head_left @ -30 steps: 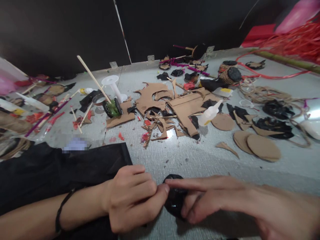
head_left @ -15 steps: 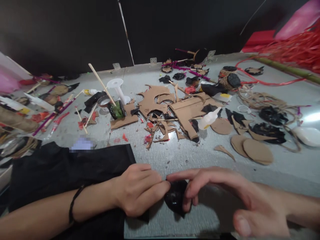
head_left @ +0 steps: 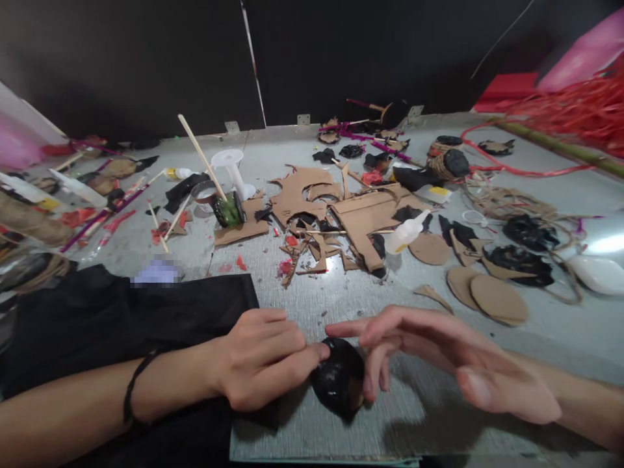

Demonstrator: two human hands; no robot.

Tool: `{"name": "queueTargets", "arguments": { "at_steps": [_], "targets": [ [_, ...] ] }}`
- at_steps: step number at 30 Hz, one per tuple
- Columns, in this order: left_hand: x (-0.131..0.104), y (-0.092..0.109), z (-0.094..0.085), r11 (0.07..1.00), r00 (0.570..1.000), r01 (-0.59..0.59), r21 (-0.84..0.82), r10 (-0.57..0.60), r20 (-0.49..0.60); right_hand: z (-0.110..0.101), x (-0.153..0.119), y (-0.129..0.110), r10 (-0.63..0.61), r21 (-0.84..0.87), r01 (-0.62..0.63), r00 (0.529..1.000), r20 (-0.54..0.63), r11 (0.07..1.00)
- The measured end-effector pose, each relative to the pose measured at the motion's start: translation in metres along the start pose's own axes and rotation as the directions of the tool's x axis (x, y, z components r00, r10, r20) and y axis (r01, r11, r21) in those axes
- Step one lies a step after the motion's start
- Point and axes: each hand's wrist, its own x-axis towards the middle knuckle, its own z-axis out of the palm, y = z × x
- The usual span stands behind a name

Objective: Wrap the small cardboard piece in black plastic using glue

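A round disc with a glossy black covering (head_left: 337, 377) lies on the table in front of me, a brown patch showing at its lower right. My left hand (head_left: 268, 361) is closed at its left edge, thumb tip pressed on the upper left rim; its other fingers are curled and partly hidden. On the other side, my right hand (head_left: 414, 354) has its fingers stretched out and apart. Its index finger reaches over the disc's top edge and lower fingertips touch the right edge. Under my left forearm spreads a black cloth (head_left: 195, 302).
Cut cardboard (head_left: 299, 195) scraps cover the middle. Cardboard discs (head_left: 500, 298) and a white glue bottle (head_left: 408, 233) lie right. A white spool (head_left: 236, 175) stands beside a green roll (head_left: 228, 211) with a stick. Red strips (head_left: 575, 104) heap at the far right.
My right hand has lifted and opened out a little, uncovering more of the disc. My left hand has shifted slightly left and up, its thumb still at the rim.
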Motion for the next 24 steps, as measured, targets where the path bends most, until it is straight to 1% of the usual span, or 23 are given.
{"name": "queueTargets", "arguments": {
  "at_steps": [1, 5, 8, 14, 21, 24],
  "targets": [
    [0.0, 0.0, 0.0, 1.0, 1.0, 0.012, 0.023, -0.012, 0.006, 0.001, -0.001, 0.001, -0.003, -0.002, 0.003, 1.0, 0.014, 1.0],
    [-0.003, 0.003, 0.004, 0.999, 0.997, -0.019, 0.044, 0.023, -0.077, 0.007, -0.002, 0.002, -0.025, -0.009, 0.026, 0.998, 0.058, 1.0],
    [-0.007, 0.005, 0.01, 0.997, 0.992, 0.009, 0.073, 0.001, -0.129, 0.011, -0.002, 0.002, -0.028, -0.028, 0.03, 0.997, 0.071, 0.999],
    [-0.011, 0.008, 0.021, 0.991, 0.985, 0.099, 0.092, -0.084, -0.15, 0.009, -0.005, 0.005, -0.033, 0.0, 0.034, 0.995, 0.089, 0.999],
    [-0.005, 0.011, 0.019, 0.997, 0.987, 0.074, 0.037, -0.068, -0.147, 0.007, -0.004, 0.007, -0.023, 0.047, 0.016, 0.988, 0.15, 0.999],
    [-0.003, 0.011, 0.019, 0.993, 0.985, 0.109, 0.038, -0.103, -0.137, 0.007, -0.002, 0.006, 0.025, 0.038, -0.03, 0.99, 0.142, 0.999]
  ]
}}
